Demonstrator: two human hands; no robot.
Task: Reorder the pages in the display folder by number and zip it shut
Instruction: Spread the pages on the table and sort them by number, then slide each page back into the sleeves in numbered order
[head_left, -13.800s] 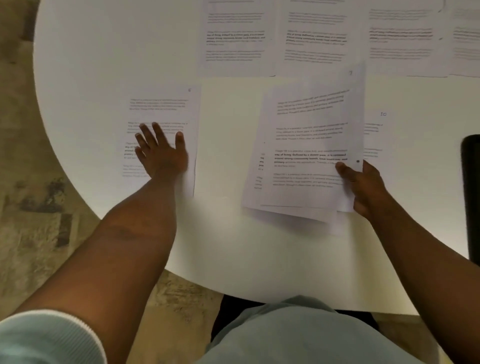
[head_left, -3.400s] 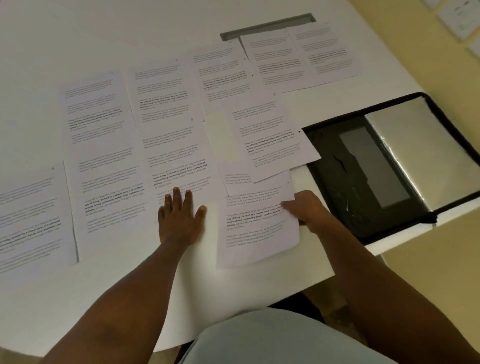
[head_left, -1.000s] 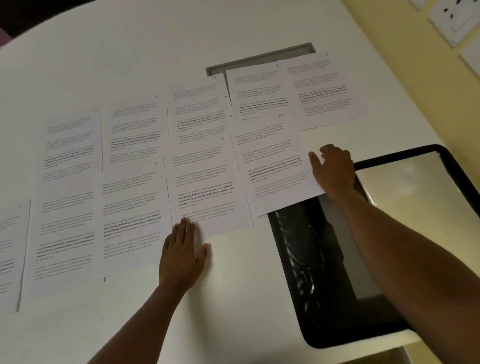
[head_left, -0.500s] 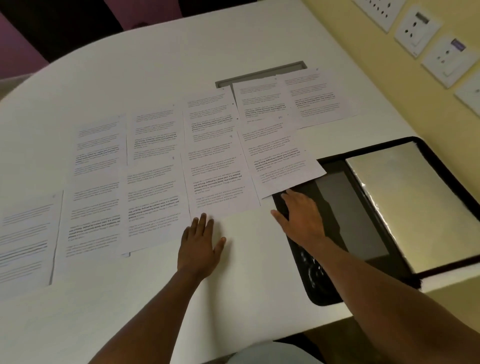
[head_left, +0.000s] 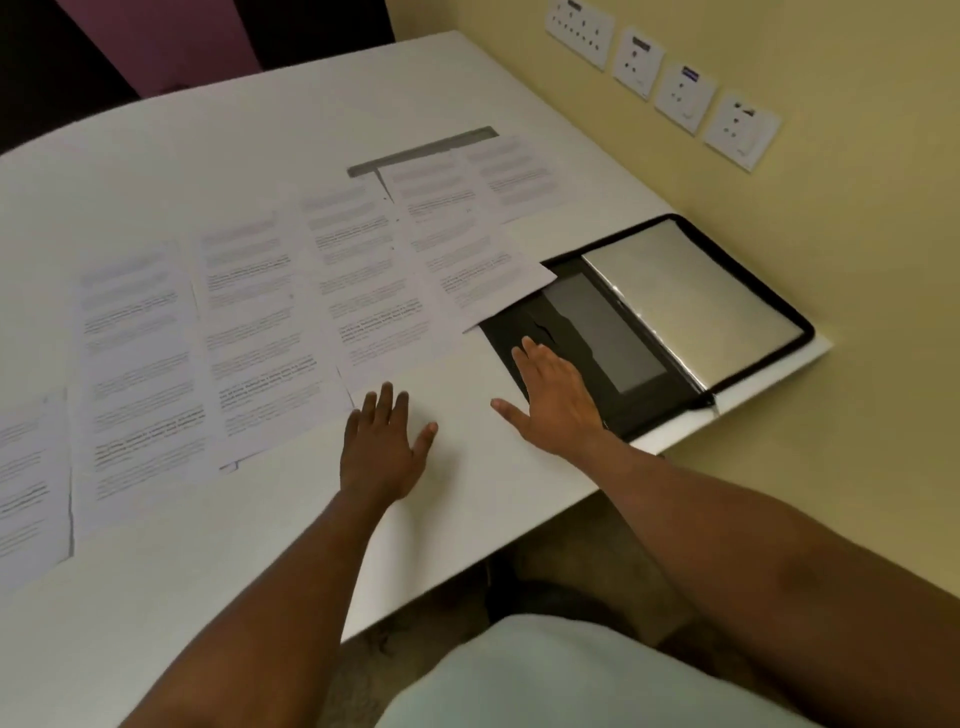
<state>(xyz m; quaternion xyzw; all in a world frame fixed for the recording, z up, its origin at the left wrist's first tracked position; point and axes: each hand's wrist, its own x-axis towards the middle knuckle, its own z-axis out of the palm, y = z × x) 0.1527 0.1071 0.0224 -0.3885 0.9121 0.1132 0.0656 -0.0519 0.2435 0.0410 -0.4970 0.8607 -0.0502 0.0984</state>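
On the white table (head_left: 467, 93), overlapping pages (head_left: 311, 312), one across the open folder (head_left: 675, 312); left hand (head_left: 382, 447) and right hand (head_left: 558, 402) flat, empty.

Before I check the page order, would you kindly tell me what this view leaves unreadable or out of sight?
- Page numbers and text on the sheets: motion blur, head view; order unverifiable.
- Leftmost sheet: cut off by the left frame edge.
- Folder near-left corner: under the right hand; far-left corner under a sheet.
- Folder's zip: too small to make out.
- Left hand: flat on the table, holding nothing.
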